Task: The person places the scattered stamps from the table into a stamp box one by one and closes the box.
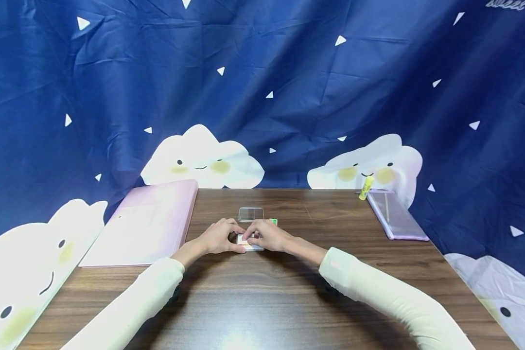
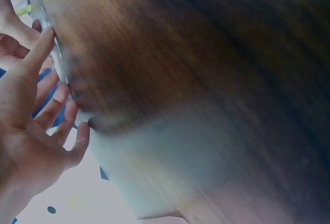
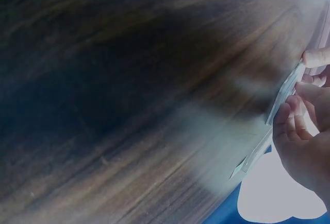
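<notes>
Between the two hands a small flat case [image 1: 254, 248] lies on the table, with a white and orange printed face. My left hand [image 1: 220, 236] holds its left side, thumb at the near edge and fingers toward the far edge. From the right, my right hand [image 1: 269, 235] grips the case, index finger and thumb bent over the printed face. In the right wrist view the case [image 3: 283, 92] is seen edge-on beside the fingertips. Just behind the hands lies a clear rectangular plastic piece [image 1: 251, 214]. A small green card [image 1: 273, 221] is partly hidden by the right hand.
A large pale pink folder [image 1: 144, 223] covers the table's left side. Toward the right edge lies a clear pouch with a purple border [image 1: 395, 216], and a yellow glue stick [image 1: 366, 188] stands by its far end. A blue curtain [image 1: 262, 87] hangs behind the table.
</notes>
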The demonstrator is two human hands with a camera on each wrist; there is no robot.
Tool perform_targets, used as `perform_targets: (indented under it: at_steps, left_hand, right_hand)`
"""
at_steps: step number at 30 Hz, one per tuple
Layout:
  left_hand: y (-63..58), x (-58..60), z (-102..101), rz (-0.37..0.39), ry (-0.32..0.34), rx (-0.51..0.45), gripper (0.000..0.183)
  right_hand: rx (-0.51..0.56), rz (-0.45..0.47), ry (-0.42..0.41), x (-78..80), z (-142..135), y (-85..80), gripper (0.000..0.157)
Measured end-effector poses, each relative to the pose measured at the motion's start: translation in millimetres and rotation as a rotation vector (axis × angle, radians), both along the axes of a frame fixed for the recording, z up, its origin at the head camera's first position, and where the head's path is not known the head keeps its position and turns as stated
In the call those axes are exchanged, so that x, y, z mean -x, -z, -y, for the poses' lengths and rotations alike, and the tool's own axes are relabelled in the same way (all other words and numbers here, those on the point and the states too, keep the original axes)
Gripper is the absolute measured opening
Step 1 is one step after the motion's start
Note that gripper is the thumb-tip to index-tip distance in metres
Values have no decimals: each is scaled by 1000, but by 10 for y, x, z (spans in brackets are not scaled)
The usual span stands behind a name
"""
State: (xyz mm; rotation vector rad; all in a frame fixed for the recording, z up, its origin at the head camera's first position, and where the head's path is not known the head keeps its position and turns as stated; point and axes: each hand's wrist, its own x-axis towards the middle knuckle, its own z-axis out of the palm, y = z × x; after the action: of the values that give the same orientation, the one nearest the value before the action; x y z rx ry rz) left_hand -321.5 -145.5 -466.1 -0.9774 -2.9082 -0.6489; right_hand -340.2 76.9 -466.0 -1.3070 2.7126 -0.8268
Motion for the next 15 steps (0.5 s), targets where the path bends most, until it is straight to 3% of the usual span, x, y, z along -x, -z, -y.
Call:
perform_targets:
  at_steps: [15]
  left_hand:
    - [-15,-10,4,-4,15,-19,51]
  right_hand:
    - [24,26,-10,-6,-42,-10,11]
